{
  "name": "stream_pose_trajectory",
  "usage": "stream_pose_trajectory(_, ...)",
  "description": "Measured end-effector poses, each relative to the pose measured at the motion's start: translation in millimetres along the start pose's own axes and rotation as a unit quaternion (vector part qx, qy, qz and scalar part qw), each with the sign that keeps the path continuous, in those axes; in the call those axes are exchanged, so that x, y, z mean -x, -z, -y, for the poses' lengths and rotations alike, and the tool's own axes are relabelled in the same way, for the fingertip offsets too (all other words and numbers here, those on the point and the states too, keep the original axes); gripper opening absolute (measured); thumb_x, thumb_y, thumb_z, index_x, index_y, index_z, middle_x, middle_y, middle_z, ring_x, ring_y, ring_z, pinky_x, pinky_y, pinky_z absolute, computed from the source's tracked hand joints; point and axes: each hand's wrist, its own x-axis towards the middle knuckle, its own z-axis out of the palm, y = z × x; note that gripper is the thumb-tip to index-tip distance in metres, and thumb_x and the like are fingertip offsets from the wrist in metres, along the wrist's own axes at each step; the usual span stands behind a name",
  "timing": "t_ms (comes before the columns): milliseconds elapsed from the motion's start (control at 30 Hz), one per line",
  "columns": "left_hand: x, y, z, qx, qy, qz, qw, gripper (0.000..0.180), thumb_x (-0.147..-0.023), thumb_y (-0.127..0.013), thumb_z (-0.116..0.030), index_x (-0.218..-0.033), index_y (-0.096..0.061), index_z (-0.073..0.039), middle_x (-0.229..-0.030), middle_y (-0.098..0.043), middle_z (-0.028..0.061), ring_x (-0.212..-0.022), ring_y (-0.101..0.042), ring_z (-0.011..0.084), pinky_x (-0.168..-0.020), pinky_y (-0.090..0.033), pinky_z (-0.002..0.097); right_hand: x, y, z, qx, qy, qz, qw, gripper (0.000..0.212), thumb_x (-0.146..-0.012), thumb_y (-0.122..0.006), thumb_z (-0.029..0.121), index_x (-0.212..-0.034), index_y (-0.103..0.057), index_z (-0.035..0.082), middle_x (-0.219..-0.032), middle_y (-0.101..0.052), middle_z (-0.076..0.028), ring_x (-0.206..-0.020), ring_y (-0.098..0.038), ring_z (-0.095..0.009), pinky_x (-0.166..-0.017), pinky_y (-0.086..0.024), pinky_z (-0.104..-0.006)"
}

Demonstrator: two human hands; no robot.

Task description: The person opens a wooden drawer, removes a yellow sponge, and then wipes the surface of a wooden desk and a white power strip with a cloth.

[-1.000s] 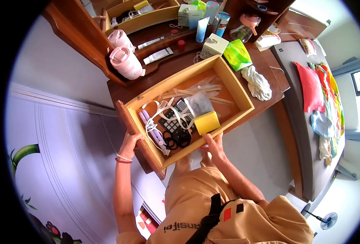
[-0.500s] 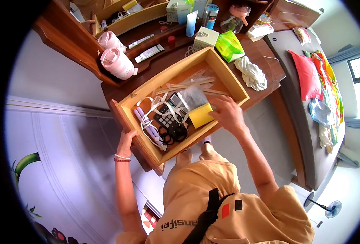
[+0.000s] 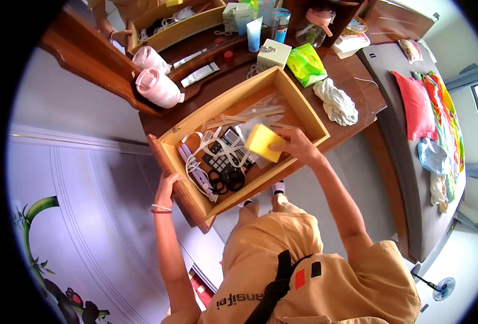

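A wooden drawer (image 3: 295,94) rests tilted across the dresser top, its near side overhanging the edge. My left hand (image 3: 167,186) grips the drawer's front panel at the left. Over the drawer's right part, my right hand (image 3: 298,144) pinches a yellow square block (image 3: 263,142), raised above the contents. Beneath and around it lie a clear plastic bag (image 3: 245,127), a black calculator (image 3: 217,163), tangled white cables (image 3: 196,156), a lilac stick-shaped device (image 3: 196,171), a coil of black cord (image 3: 217,182) and several thin wooden sticks (image 3: 250,116).
Behind the drawer stand pink cups (image 3: 158,88), a white tube (image 3: 200,74), a blue tube (image 3: 254,35), a pale box (image 3: 273,54) and a green packet (image 3: 306,65). A white cloth (image 3: 336,102) lies at the dresser's right. Beyond is a bed (image 3: 393,108); a mirror reflects the drawer.
My right hand has lifted the yellow block from the drawer's contents and tilted it, moving slightly left. My left hand stays on the drawer front.
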Motion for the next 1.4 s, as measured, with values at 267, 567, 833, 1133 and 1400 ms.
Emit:
stream_pose_trajectory(267,3.3,-2.4,-2.2,-0.028,0.012,-0.033,0.999,0.036,-0.068,-0.058,-0.016,-0.102,-0.054,-0.004,-0.091,-0.056,0.0030,-0.082,-0.052,0.0151,-0.077,-0.042,0.0276,-7.9,8.8,-19.7,-0.632,0.006,0.165,0.757,0.040,-0.083,-0.061,0.023,-0.115,-0.053,-0.001,-0.098,-0.061,-0.010,-0.083,-0.059,-0.019,-0.070,-0.049,-0.0288)
stream_pose_trajectory(567,-0.4,3.5,7.6,-0.006,0.027,-0.031,0.999,0.029,-0.068,-0.059,-0.016,-0.095,-0.057,-0.004,-0.087,-0.055,0.0013,-0.082,-0.051,0.0140,-0.077,-0.041,0.0278,-12.1,33.1,3.4,-0.437,-0.013,-0.072,0.897,0.030,-0.080,-0.065,0.027,-0.093,-0.064,-0.001,-0.079,-0.064,-0.008,-0.065,-0.059,-0.015,-0.057,-0.048,-0.0246)
stream_pose_trajectory(833,3.6,0.7,10.1,-0.019,0.024,-0.027,0.999,0.041,-0.067,-0.060,-0.018,-0.104,-0.054,-0.003,-0.091,-0.054,0.0028,-0.084,-0.051,0.0159,-0.077,-0.041,0.0289,-38.7,58.9,4.2,0.012,0.084,-0.251,0.964,0.045,-0.077,-0.068,0.032,-0.102,-0.062,-0.005,-0.077,-0.065,-0.014,-0.069,-0.061,-0.017,-0.065,-0.047,-0.0308)
stream_pose_trajectory(1133,-0.2,-6.6,2.9,0.002,0.036,-0.011,0.999,0.054,-0.069,-0.067,-0.022,-0.116,-0.049,-0.001,-0.100,-0.055,0.0067,-0.090,-0.052,0.0179,-0.081,-0.042,0.0308,-34.5,77.5,29.5,-0.315,0.206,-0.380,0.845,0.026,-0.084,-0.063,0.015,-0.101,-0.059,-0.003,-0.090,-0.060,-0.005,-0.077,-0.056,-0.010,-0.069,-0.048,-0.0240)
stream_pose_trajectory(1400,37.5,-92.7,-69.2,-0.370,-0.440,-0.370,0.730,0.045,-0.075,-0.070,-0.019,-0.113,-0.053,-0.003,-0.106,-0.057,0.0126,-0.094,-0.053,0.0289,-0.088,-0.042,0.0375,3.7,100.7,25.1,-0.257,0.176,-0.473,0.824,0.029,-0.082,-0.067,0.019,-0.102,-0.060,0.001,-0.083,-0.061,-0.001,-0.069,-0.053,-0.006,-0.057,-0.041,-0.0197)
